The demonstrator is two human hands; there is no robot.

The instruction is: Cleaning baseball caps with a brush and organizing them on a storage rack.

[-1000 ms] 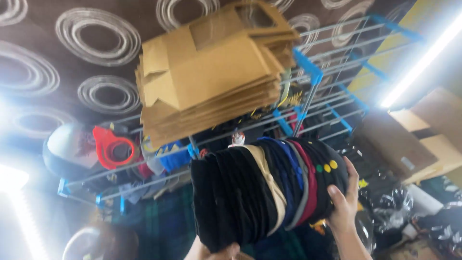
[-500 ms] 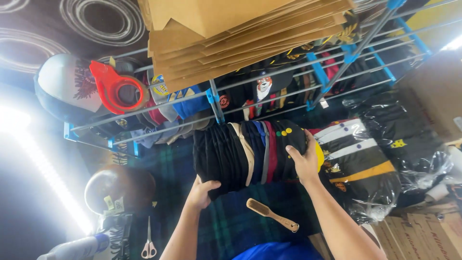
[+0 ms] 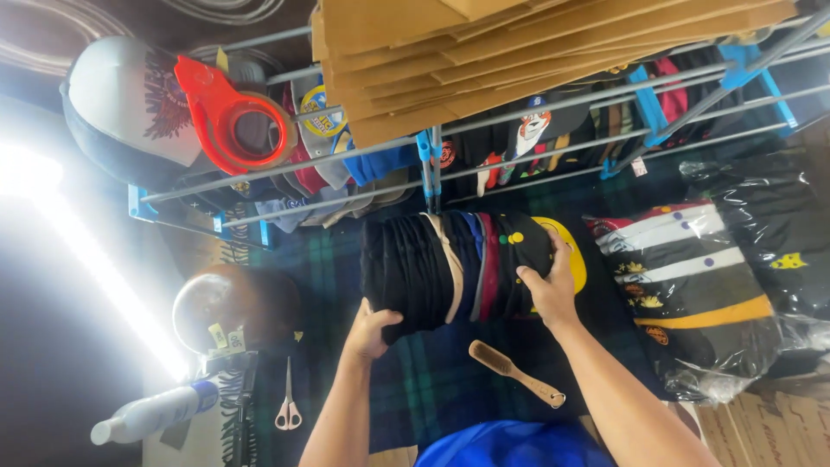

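Both hands, left hand (image 3: 370, 329) and right hand (image 3: 549, 281), clamp cap stack (image 3: 458, 268); wooden brush (image 3: 514, 374) beside.

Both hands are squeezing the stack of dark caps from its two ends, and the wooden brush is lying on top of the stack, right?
Not quite. The left hand and right hand do press the stack of caps from its two ends, but the wooden brush lies on the plaid cloth beside the stack, between the forearms, as the head view shows.
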